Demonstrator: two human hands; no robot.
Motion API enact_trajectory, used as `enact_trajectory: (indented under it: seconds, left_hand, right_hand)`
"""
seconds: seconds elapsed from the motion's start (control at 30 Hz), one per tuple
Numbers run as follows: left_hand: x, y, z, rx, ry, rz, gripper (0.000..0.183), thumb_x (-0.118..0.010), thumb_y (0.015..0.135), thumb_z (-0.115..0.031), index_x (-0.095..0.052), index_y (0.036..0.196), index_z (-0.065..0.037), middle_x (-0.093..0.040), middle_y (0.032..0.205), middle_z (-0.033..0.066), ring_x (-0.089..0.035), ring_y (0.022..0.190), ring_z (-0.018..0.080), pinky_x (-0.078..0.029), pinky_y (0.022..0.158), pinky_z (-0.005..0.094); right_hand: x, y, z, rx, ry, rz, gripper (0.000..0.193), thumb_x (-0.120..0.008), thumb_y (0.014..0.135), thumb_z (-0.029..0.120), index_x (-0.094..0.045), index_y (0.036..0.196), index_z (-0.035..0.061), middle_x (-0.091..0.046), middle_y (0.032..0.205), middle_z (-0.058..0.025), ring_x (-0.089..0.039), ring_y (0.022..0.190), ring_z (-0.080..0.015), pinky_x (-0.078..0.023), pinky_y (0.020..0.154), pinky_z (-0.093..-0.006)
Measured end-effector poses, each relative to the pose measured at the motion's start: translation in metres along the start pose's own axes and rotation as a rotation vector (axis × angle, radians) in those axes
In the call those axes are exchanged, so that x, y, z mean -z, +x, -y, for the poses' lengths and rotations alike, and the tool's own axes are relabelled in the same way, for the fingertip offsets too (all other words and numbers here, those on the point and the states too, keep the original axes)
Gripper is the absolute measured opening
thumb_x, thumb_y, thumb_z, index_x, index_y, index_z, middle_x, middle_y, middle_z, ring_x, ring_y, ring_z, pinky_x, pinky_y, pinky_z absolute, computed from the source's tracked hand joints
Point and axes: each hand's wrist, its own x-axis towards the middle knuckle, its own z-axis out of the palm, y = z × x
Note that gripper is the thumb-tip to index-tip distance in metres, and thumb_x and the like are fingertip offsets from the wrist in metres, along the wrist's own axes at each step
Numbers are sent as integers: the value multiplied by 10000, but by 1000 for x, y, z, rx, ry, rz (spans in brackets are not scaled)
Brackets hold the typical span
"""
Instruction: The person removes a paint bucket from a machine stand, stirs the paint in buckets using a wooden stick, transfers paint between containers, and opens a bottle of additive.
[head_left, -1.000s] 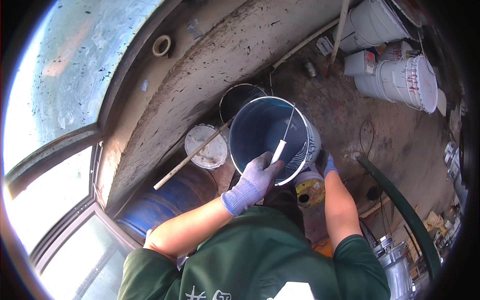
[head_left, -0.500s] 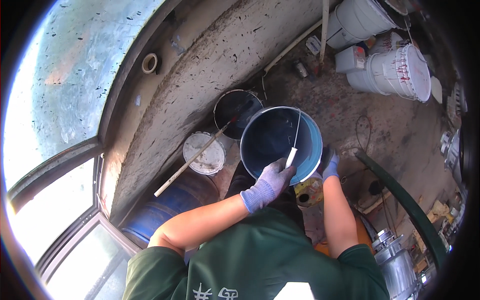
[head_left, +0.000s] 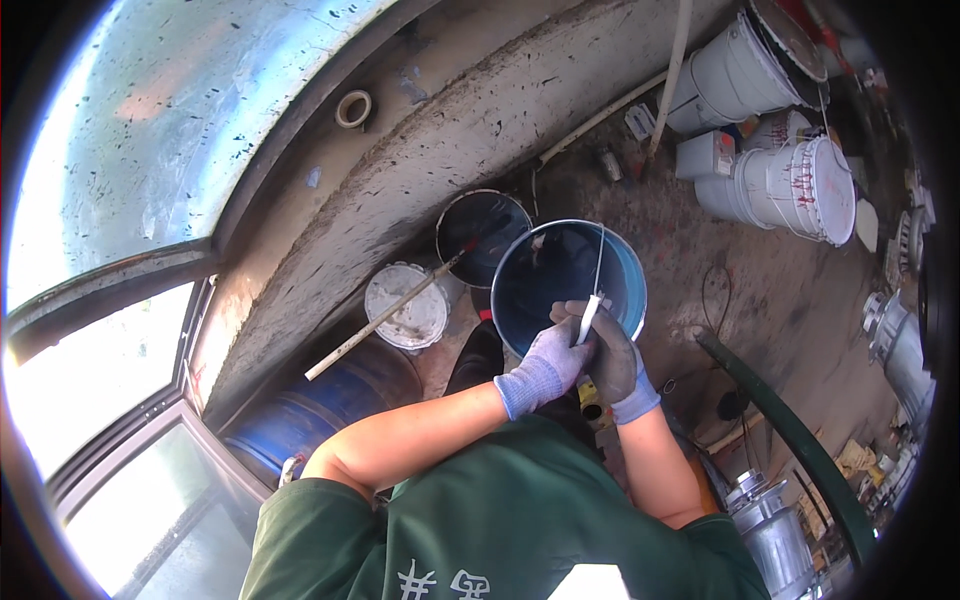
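Observation:
A large bucket, blue inside with a pale rim, is tilted so that its mouth faces me. Its wire bail carries a white grip. Wearing a grey-purple work glove, my left hand is closed around the lower end of that grip. My right hand, gloved alike, lies against it with bent fingers reaching over the grip at the bucket's near rim. Part of the rim is hidden behind both gloves. Just beyond the bucket stands an open dark pail with a long stick leaning out of it.
A white lidded pail and a blue drum stand left, below the wall and window. White buckets lie or stand at the far right. A thick dark green hose curves past metal machinery at the lower right.
My right hand has come from beside the bucket's right side round to the handle grip, meeting my left hand. The grip has tipped more upright, and the bucket has shifted slightly.

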Motion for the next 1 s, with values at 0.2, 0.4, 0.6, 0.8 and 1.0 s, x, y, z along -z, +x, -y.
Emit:
enact_trajectory:
  seconds: [0.2, 0.4, 0.6, 0.8, 1.0]
  left_hand:
    - [21, -23, -17, -152, 406, 158, 373, -659, 936, -278, -635, 1194, -10, -712, 1072, 229, -673, 1060, 422, -535, 914, 496]
    - [98, -41, -28, -682, 567, -319, 371, -724, 873, -214, -677, 1203, -53, -692, 1104, 181, -651, 1051, 384, -522, 938, 470]
    - [268, -40, -70, -950, 1185, -1186, 517, -703, 847, -237, -646, 1348, -122, -575, 1387, 170, -500, 1316, 408, -383, 1116, 550]
    - [322, -18, -77, -812, 1455, -1103, 703, -710, 889, -371, -497, 1518, -142, -432, 1572, 151, -364, 1458, 404, -279, 1198, 557]
    - [323, -2, -68, -772, 1437, -1146, 751, -724, 869, -392, -476, 1533, -142, -420, 1580, 157, -355, 1467, 400, -270, 1207, 560]
  right_hand:
    - [8, -18, 8, 66, -69, 123, 347, -641, 929, 236, -669, 1189, 7, -673, 1278, -218, -615, 1230, -313, -417, 1132, -432]
    - [41, -31, 21, 63, 139, -121, 251, -651, 922, 238, -667, 1092, 54, -716, 1085, -136, -677, 1101, -305, -500, 1053, -476]
    - [77, -9, 50, 41, 46, -371, 206, -680, 936, 319, -646, 931, 117, -641, 800, -2, -641, 770, -200, -524, 778, -395]
    - [110, 69, 47, -34, 15, -528, 208, -667, 914, 339, -581, 821, 174, -506, 645, 54, -496, 568, -148, -458, 666, -383]
    - [165, 157, 39, -64, -48, -664, 160, -647, 875, 310, -575, 809, 182, -455, 640, 35, -465, 558, -152, -473, 675, -395]
